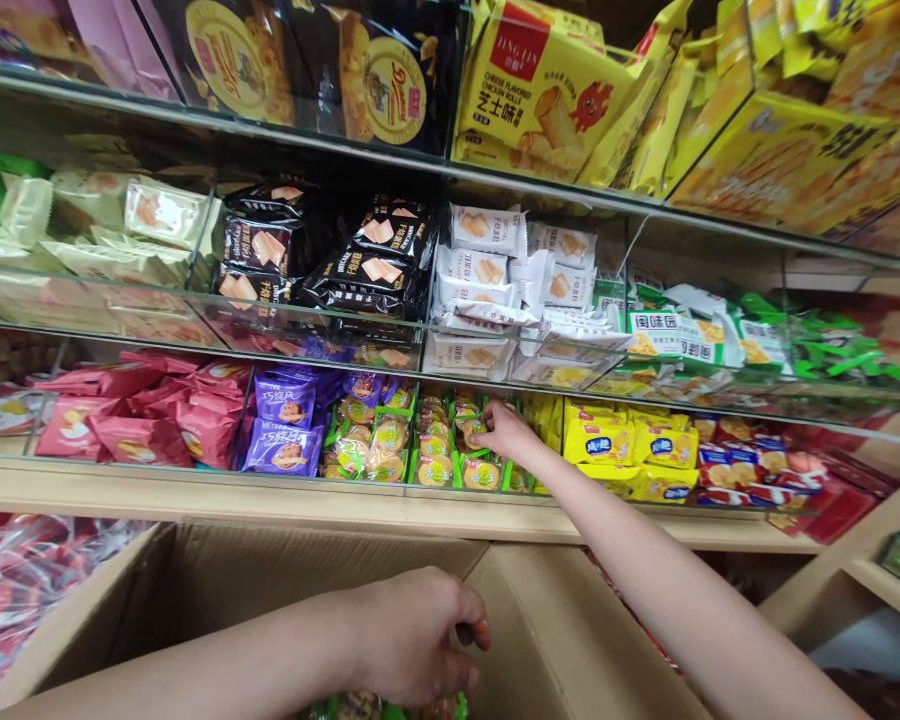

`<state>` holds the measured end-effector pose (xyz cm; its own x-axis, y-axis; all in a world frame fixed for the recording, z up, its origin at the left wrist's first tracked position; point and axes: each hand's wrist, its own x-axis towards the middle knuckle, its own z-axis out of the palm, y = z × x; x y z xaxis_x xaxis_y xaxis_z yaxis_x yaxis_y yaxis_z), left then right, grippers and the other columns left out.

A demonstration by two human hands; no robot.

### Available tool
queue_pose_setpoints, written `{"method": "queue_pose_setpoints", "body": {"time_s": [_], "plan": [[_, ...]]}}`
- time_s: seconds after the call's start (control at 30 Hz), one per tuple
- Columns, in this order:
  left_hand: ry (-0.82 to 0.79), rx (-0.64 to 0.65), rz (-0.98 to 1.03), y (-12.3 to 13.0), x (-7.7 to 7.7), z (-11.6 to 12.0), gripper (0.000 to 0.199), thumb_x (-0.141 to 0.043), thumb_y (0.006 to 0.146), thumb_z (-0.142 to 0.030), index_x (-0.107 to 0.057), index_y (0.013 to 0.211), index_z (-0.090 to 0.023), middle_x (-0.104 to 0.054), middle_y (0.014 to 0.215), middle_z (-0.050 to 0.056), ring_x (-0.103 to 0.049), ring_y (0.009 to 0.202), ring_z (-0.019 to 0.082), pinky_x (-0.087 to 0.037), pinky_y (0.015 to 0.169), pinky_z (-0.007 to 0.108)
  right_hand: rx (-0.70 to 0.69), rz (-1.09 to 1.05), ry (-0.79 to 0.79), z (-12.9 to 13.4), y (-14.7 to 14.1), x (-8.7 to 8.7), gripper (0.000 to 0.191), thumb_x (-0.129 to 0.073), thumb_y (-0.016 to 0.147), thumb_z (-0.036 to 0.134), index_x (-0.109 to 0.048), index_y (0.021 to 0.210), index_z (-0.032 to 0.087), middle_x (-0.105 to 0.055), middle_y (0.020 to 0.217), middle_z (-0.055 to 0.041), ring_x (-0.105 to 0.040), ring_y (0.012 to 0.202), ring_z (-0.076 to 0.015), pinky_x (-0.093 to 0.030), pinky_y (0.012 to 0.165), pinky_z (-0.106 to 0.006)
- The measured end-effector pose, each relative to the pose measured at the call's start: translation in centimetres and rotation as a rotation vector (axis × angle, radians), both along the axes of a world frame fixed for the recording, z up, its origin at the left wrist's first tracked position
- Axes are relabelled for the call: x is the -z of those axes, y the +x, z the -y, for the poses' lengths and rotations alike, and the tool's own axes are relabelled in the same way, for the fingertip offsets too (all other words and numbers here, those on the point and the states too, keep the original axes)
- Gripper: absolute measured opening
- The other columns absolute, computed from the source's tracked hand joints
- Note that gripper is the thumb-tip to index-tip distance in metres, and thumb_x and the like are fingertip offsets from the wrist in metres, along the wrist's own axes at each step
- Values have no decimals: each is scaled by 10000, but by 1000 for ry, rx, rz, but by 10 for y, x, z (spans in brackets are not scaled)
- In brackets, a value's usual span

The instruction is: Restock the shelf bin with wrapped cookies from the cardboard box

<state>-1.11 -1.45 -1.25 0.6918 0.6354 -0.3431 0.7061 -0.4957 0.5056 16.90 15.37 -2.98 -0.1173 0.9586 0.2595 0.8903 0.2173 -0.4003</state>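
My right hand (508,436) reaches into the bottom shelf row, its fingers closed at the edge of a cookie packet (468,432) with green edging. More such cookie packets (390,436) are stacked beside it in the clear compartments. My left hand (424,640) hangs over an open cardboard box (330,550). Its fingers are loosely bent and a little apart, and I see nothing held in them. Below that hand, several green-edged packets (352,706) show inside the box, mostly hidden by the hand and wrist.
Purple packets (283,425) and red packets (150,415) fill compartments to the left; yellow packets (630,445) lie to the right. A glass shelf edge (345,350) runs just above my right hand. White packets (487,270) and black packets (367,250) are on the row above.
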Motion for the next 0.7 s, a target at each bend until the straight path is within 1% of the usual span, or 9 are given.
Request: {"method": "queue_pose_setpoints", "body": {"time_s": [0.1,0.2,0.3,0.37,0.4,0.47,0.57,0.63,0.7], "plan": [[-5,3,-4,1,-2,0,315,-512,690,-336,-610,982,-268,-670,894,29,-602,749,198,-444,626,269,-7,-3,4,-2,-2,-10,361,-615,645,247,-526,981,152,-596,915,-67,-554,795,-177,-413,642,-249],[-5,11,1,1,-2,1,300,-515,691,-350,-616,960,-263,-669,876,27,-599,736,192,-434,611,259,-56,15,-5,-6,-1,-20,348,-589,648,149,-562,993,175,-607,957,-62,-558,838,-183,-413,695,-253],[1,21,3,0,-2,2,278,-525,686,-350,-624,928,-257,-665,833,20,-591,708,185,-418,579,247,-143,30,-41,-9,-2,-20,319,-574,643,72,-613,931,200,-631,937,-29,-574,831,-161,-420,713,-224],[1,17,7,0,-2,3,274,-534,679,-345,-627,921,-258,-660,836,16,-587,704,180,-410,566,240,-163,28,-38,-8,-5,-17,285,-556,673,69,-622,913,209,-632,950,-15,-572,869,-147,-412,762,-213],[1,15,8,0,-2,4,273,-538,676,-344,-629,919,-257,-658,833,15,-586,700,178,-407,560,238,-145,24,-25,-7,-7,-15,266,-553,690,83,-618,919,202,-625,976,-24,-561,911,-153,-401,801,-224],[-10,19,6,-1,-2,5,262,-543,675,-337,-636,904,-252,-655,805,12,-583,683,173,-403,552,233,-55,12,11,-6,-10,-11,278,-572,706,141,-585,982,164,-584,1060,-82,-514,1015,-201,-367,871,-281],[-33,31,7,-2,-2,5,252,-549,674,-329,-640,896,-252,-651,787,5,-583,666,166,-401,537,226,71,-16,14,-3,-12,-7,455,-611,690,212,-492,1110,85,-521,1134,-184,-477,1069,-275,-362,876,-349],[-33,36,5,-2,-1,5,266,-555,670,-334,-639,910,-254,-654,824,8,-591,702,176,-412,560,231,75,-34,-20,-3,-11,-6,515,-615,685,224,-457,1150,71,-526,1132,-193,-504,1041,-275,-388,848,-337],[-23,40,-9,-2,0,4,288,-558,668,-344,-636,932,-256,-657,865,15,-597,742,191,-423,588,244,43,-48,-39,-1,-10,-4,546,-605,692,222,-427,1188,80,-516,1161,-179,-506,1050,-257,-393,851,-314]]}}
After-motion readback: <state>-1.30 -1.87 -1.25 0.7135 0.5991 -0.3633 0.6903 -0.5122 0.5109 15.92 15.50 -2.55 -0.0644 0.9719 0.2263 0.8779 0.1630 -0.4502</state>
